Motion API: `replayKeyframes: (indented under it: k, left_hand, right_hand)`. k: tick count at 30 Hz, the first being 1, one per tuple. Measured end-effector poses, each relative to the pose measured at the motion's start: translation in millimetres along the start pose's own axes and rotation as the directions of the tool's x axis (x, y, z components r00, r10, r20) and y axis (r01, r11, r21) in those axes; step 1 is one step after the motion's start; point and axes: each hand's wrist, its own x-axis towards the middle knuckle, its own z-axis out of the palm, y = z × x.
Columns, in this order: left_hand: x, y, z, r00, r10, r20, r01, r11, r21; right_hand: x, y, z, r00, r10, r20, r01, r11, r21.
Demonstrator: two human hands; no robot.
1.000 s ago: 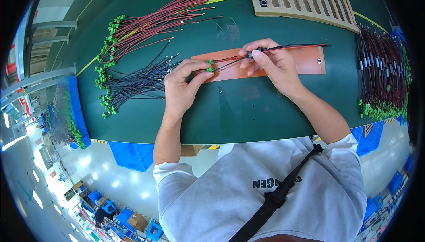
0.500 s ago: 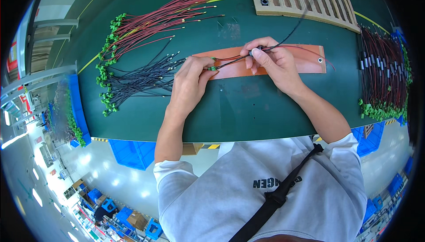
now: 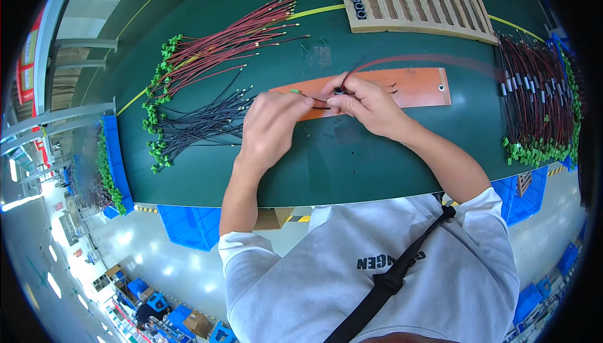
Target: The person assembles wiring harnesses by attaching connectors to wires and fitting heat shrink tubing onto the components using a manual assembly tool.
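A person in a white shirt [image 3: 370, 267] works at a green tabletop [image 3: 389, 155]. The left hand [image 3: 273, 123] is closed on thin wires [image 3: 321, 107], a green plug [image 3: 295, 91] partly hidden by its fingers. The right hand [image 3: 370, 107] pinches a small black ring [image 3: 339, 91] around the wires, above an orange strip [image 3: 421, 85]; their far ends blur rightward. Left lie black wires [image 3: 201, 117]; right, bundled dark-red wires [image 3: 537, 104]. Beyond are red wires [image 3: 232, 35] and a slotted wooden rack [image 3: 414, 4].
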Motion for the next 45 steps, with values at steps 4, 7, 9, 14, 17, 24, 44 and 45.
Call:
replayKeyframes:
  k: [4,7,9,14,17,24,44,45]
  left_hand:
    - [41.9,34.1,-5.9,0.917,0.348,0.194,-0.398,0.83,0.392]
    - [53.4,18.9,2.6,0.886,0.354,0.3,-0.463,0.717,0.521]
    - [51.4,-3.1,-4.3,0.904,0.364,0.224,-0.427,0.739,0.521]
    - [39.5,-57.3,-26.0,0.96,0.276,0.046,-0.254,0.79,0.558]
    - [20.4,-80.9,-48.3,0.987,0.158,0.004,-0.13,0.795,0.593]
    - [-1.5,-60.8,-58.3,0.955,-0.296,0.013,0.278,0.91,0.307]
    - [7.6,28.2,31.0,0.731,-0.633,0.256,0.461,0.181,-0.869]
    - [8.5,30.6,30.6,0.728,-0.641,0.243,0.456,0.187,-0.87]
  right_hand:
    - [0.1,6.6,-2.6,0.952,-0.304,-0.026,0.28,0.906,-0.318]
    - [-1.7,1.5,0.2,0.991,-0.124,-0.045,0.112,0.971,-0.21]
    - [-3.2,-10.8,1.3,0.996,-0.089,-0.022,0.082,0.975,-0.208]
    - [-7.1,-4.2,1.6,0.998,-0.042,-0.056,0.029,0.976,-0.216]
    - [-8.0,-4.3,1.6,0.999,-0.013,-0.038,0.005,0.98,-0.199]
    - [-4.9,-2.1,-0.8,0.983,-0.126,-0.134,0.086,0.958,-0.275]
    - [6.6,-8.4,-13.2,0.959,0.269,-0.084,-0.236,0.93,0.282]
    - [6.6,-9.0,-13.5,0.958,0.276,-0.081,-0.242,0.926,0.288]
